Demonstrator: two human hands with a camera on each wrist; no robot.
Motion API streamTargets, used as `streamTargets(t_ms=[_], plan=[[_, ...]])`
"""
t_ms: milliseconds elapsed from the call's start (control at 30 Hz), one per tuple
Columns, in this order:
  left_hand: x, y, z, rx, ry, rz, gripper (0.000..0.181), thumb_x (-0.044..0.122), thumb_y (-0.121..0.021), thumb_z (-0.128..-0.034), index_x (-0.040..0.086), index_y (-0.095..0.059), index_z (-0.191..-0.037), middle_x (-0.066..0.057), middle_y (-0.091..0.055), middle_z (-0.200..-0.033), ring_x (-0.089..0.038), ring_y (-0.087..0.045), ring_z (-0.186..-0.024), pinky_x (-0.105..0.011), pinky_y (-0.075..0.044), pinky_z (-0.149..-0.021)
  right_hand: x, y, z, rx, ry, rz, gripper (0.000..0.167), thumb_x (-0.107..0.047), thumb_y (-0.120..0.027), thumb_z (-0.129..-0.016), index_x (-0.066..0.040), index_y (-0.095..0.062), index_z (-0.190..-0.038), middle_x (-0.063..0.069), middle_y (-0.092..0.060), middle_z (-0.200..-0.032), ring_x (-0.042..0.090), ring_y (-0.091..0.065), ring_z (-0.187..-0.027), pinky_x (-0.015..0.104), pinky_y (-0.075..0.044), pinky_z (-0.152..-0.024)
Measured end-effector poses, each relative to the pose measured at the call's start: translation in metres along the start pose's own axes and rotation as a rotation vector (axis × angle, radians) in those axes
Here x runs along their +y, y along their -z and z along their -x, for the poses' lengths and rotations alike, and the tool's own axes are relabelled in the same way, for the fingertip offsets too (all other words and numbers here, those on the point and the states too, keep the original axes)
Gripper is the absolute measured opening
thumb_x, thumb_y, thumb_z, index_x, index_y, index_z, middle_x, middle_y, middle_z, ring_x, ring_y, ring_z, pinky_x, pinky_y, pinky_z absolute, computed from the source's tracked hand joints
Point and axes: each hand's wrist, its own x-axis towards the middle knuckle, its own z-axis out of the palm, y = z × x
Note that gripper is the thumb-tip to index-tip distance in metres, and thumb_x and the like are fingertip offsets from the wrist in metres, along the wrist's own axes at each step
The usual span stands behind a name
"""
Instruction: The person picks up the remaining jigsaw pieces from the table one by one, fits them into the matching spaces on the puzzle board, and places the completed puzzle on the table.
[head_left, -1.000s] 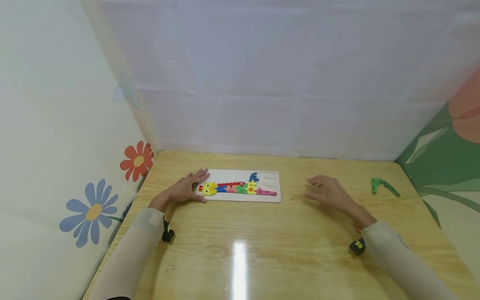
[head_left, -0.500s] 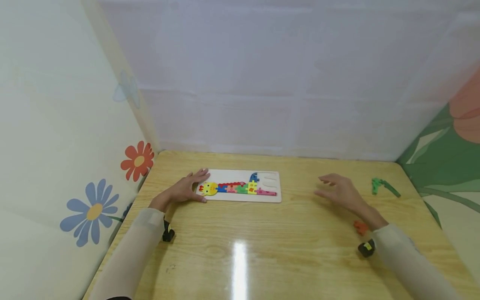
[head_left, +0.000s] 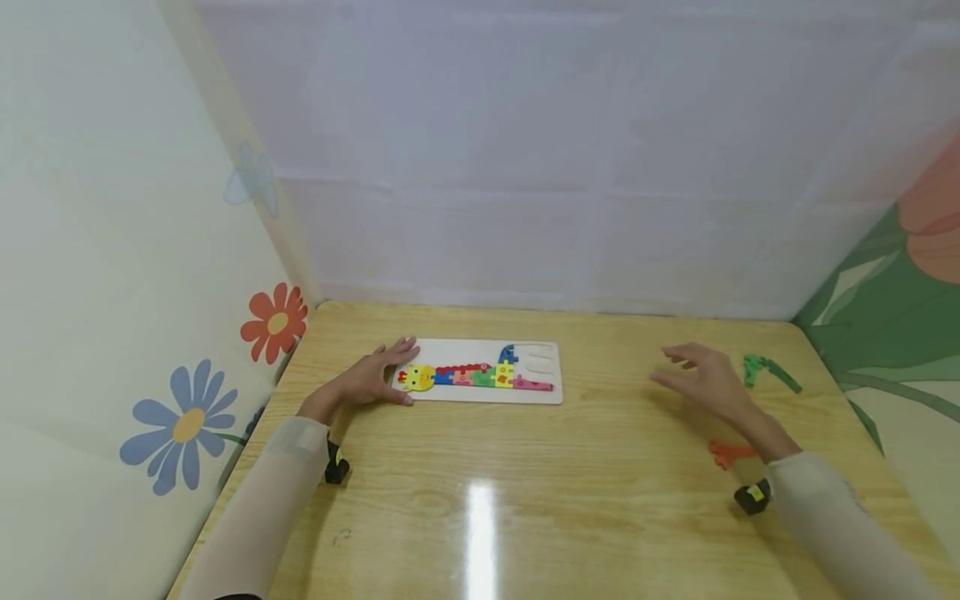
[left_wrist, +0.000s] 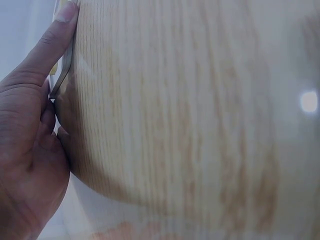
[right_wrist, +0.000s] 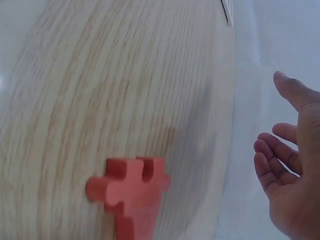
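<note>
Left hand (head_left: pixel 367 379): thumb and fingers spread wide and fairly straight about the board's left end, the thumb along its near edge, the fingertips on the far corner; it steadies the board rather than clenching it.
Right hand (head_left: pixel 705 379): raised above the table, fingers loosely bent, thumb well parted from them, nothing held.
Puzzle board (head_left: pixel 465 351): flat on the table, near the middle of the head view. A row of coloured pieces lies in it, from the yellow giraffe head (head_left: pixel 418 377) to the pink leg (head_left: pixel 534 385), with the blue piece (head_left: pixel 507 357) above the row; bare outlined recesses show at the right end.
Handling: likely light, stiff and smooth, apt to slide if pushed; best braced by its edges.
Orange piece (head_left: pixel 727 452): on the table below the right forearm, partly hidden by it; knobs and a notch show in the right wrist view. Probably rigid and light, best pinched across its sides.
Green piece (head_left: pixel 752 369): beyond the right hand, by the dark green strip (head_left: pixel 783 376); whether they touch is unclear.
Table (head_left: pixel 412 517): wood-grained, glossy, with a bright reflection.
Walls: pale, flower-printed left and right.
</note>
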Motion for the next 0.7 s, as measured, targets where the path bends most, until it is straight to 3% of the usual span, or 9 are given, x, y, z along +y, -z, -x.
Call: streamTargets(t_ms=[700], plan=[[0.0,-0.001,0.001,0.017,-0.028,-0.021,0.105,0.039,-0.088,-0.0879,0.008,-0.028,-0.168,-0.015,-0.011,-0.177,-0.038,-0.005,-0.164,-0.062,0.001,-0.13,0.014,0.032,0.015,-0.015,-0.069,0.015,0.06,-0.034,-0.081,-0.096,0.008,-0.066,-0.136,0.032,-0.068,-0.131,0.05,-0.068,-0.108,0.067,-0.058,-0.086]])
